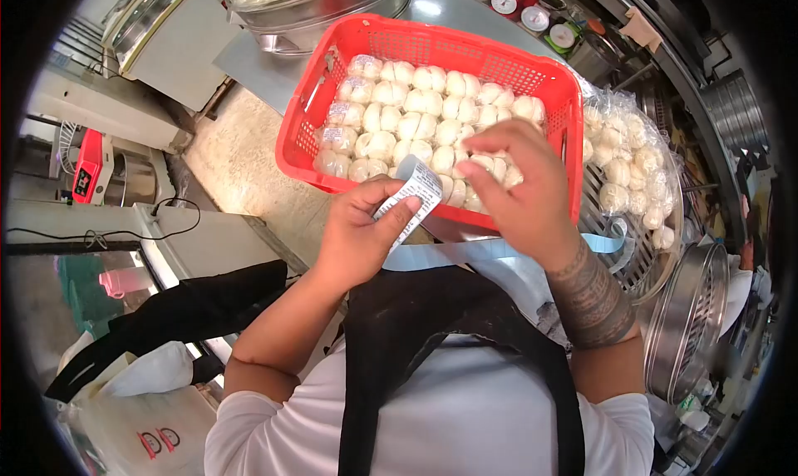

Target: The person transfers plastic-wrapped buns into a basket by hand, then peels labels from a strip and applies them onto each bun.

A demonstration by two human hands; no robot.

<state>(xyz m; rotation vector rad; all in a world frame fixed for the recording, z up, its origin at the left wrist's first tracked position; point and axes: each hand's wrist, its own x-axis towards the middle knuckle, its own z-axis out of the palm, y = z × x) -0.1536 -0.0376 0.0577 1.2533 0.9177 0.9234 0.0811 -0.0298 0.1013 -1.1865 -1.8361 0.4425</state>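
Observation:
My left hand (366, 226) is closed on a strip of printed white labels (421, 192), pinched between thumb and fingers, its upper end curling over. A pale blue backing strip (449, 255) trails from there to the right, passing under my right forearm. Above the near right part of a red plastic basket (432, 34) is my right hand (528, 185), thumb and forefinger apart, nothing visible between them. Rows of plastic-wrapped white buns (416, 127) fill the basket. Several packs along its left side carry printed labels (339, 135). My right hand hides some buns.
To the right, more bagged buns (628, 160) lie on a round slatted rack (611, 214). Steel steamer rings (686, 318) stand beside it. A large metal steamer (324, 14) sits behind the basket on a steel table (449, 6). Dial scales (534, 17) are at the back.

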